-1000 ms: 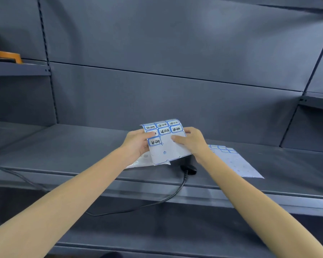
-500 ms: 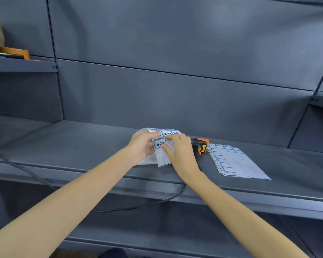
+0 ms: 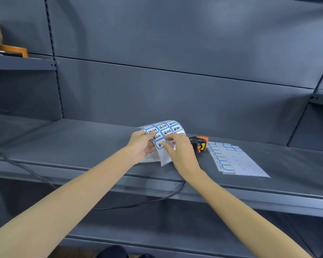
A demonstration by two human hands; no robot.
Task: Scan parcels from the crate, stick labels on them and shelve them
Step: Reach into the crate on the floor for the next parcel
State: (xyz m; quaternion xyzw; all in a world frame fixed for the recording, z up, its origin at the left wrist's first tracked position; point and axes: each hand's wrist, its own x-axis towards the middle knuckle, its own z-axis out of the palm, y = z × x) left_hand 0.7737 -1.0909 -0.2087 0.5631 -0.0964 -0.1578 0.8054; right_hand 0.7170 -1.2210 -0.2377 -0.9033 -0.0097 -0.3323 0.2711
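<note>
Holding label sheet (image 3: pixel 163 135) by its left edge, left hand (image 3: pixel 141 146); right hand (image 3: pixel 179 150) fingertips (image 3: pixel 168 144) pinching its near label.

A label sheet (image 3: pixel 163 134) is held above the middle of the shelf (image 3: pixel 82 146), the left hand (image 3: pixel 141 146) on its left edge and the right hand (image 3: pixel 181 151) on its near right part. Beneath it lies a parcel (image 3: pixel 149 158). Just right of the hands rests a scanner (image 3: pixel 199 143), its cable (image 3: pixel 138 203) hanging over the shelf's front edge. Right of the scanner lies a stack of sheets (image 3: pixel 235 161). A tray (image 3: pixel 11 51) sits on the upper left shelf (image 3: pixel 22 62).
</note>
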